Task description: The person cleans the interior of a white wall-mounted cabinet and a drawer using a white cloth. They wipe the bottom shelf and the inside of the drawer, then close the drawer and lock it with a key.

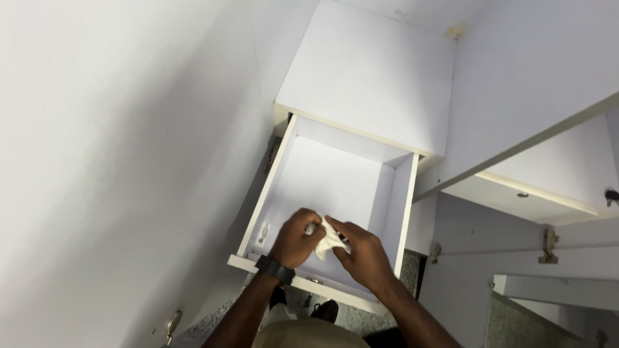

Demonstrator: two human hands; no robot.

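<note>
L hand (293, 240) w/ dark wristband and R hand (363, 252) both closed on a crumpled white cloth (329, 240), pinched between them just above drawer (405, 212) front edge, near its middle. Beyond: white drawer interior, cabinet top (367, 71).

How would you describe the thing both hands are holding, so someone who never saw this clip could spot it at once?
Start at the open white drawer pulled out from the white cabinet in the middle of the view. Over its near end the left hand and right hand meet. Between them is a small crumpled white cloth or tissue, the only soft, wrinkled thing among flat, smooth panels.
</note>
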